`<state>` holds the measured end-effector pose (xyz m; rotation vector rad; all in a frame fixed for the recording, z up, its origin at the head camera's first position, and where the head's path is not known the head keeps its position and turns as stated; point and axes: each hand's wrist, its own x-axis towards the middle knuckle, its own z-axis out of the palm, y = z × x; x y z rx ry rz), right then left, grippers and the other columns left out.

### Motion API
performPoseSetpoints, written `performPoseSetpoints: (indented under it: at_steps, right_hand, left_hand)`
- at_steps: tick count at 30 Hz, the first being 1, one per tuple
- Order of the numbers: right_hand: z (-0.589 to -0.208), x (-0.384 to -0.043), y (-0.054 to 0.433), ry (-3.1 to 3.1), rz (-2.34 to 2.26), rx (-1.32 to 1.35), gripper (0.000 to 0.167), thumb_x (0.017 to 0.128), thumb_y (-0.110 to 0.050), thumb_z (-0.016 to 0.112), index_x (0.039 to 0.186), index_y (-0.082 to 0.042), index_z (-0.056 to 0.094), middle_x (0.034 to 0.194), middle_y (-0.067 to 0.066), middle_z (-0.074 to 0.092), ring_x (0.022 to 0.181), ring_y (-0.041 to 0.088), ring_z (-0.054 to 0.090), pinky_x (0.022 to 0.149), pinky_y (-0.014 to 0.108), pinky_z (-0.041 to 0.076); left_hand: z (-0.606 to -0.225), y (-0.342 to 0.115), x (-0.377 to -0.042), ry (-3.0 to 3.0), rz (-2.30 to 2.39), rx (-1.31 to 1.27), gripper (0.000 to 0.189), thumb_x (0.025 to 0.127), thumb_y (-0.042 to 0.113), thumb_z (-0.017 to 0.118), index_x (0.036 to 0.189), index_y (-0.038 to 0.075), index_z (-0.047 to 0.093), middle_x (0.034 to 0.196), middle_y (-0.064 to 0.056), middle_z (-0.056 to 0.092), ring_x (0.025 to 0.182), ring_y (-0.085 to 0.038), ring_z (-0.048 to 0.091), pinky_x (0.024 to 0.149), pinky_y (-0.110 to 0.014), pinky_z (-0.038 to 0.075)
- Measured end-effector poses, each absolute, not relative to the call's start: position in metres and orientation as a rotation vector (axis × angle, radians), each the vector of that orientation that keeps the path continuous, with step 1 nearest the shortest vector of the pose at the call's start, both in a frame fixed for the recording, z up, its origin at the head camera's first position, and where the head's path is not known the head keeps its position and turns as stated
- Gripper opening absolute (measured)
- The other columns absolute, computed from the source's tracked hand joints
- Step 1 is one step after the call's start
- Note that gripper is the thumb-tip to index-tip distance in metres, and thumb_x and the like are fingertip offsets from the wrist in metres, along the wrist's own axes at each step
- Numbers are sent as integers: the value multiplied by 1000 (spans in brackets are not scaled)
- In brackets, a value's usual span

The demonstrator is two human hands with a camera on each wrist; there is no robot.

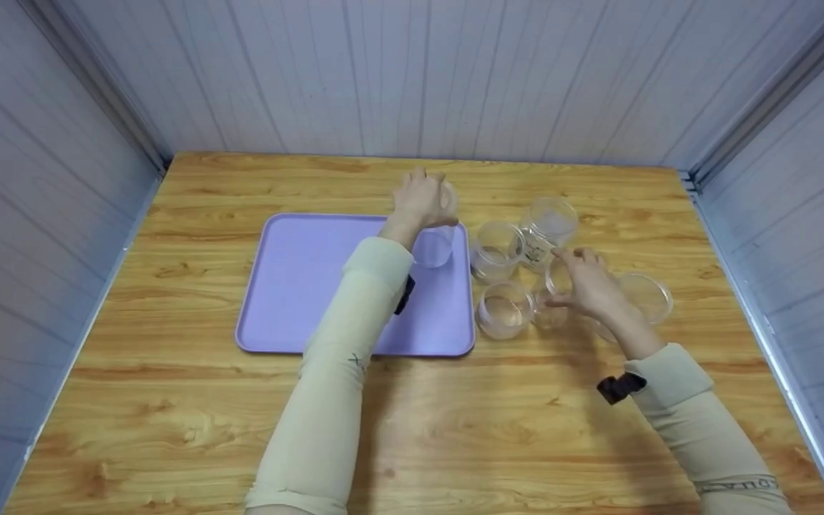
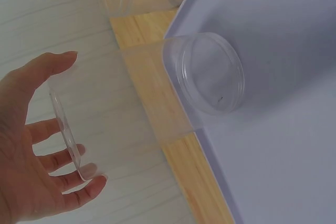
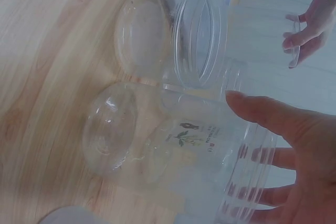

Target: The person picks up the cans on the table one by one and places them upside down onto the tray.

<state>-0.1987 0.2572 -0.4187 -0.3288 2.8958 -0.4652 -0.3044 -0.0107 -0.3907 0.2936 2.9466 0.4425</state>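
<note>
My left hand (image 1: 423, 200) grips a tall clear plastic jar (image 1: 433, 250) from above, thumb on one side and fingers on the other. The jar's round base overlaps the right back part of the purple tray (image 1: 333, 286). In the left wrist view its body (image 2: 157, 87) stretches from the fingers toward the tray edge. My right hand (image 1: 591, 286) holds another clear jar (image 1: 550, 311) around its ridged upper end. In the right wrist view, this jar's base (image 3: 110, 129) shows close to the wood, and a printed plant label (image 3: 191, 137) appears in line with its side.
More clear jars stand right of the tray: one at its back corner (image 1: 496, 250), one at its front corner (image 1: 503, 311), and a labelled jar (image 1: 537, 250) behind. Another clear jar (image 1: 646, 297) is beside my right wrist. Panelled walls (image 1: 412, 79) border the wooden table (image 1: 455, 429).
</note>
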Motion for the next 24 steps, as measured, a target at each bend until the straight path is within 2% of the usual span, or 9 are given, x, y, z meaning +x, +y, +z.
performPoseSetpoints:
  at_steps: [8, 15, 24]
  right_hand:
    - [-418, -198, 259, 2902, -477, -355, 87, 67, -24, 77, 136, -1, 30, 124, 35, 30, 110, 49, 29, 84, 61, 33]
    - [-418, -198, 259, 2908, -488, -327, 87, 65, -25, 78, 136, -2, 31, 123, 34, 32, 110, 48, 30, 84, 60, 34]
    - [-414, -195, 263, 2948, -492, -316, 88, 63, -27, 79, 135, -3, 34, 119, 32, 35, 103, 46, 35, 80, 57, 37]
  left_hand:
    - [-393, -6, -305, 2969, 433, 307, 81, 68, 48, 66, 135, 14, 36, 132, -12, 35, 118, -29, 31, 86, -43, 39]
    - [-398, -6, -305, 2984, 420, 319, 86, 68, 53, 66, 137, 14, 32, 134, -11, 34, 120, -29, 30, 90, -44, 36]
    - [-396, -5, -304, 2965, 480, 289, 91, 71, 63, 56, 139, 11, 26, 139, -14, 28, 124, -29, 28, 96, -45, 31]
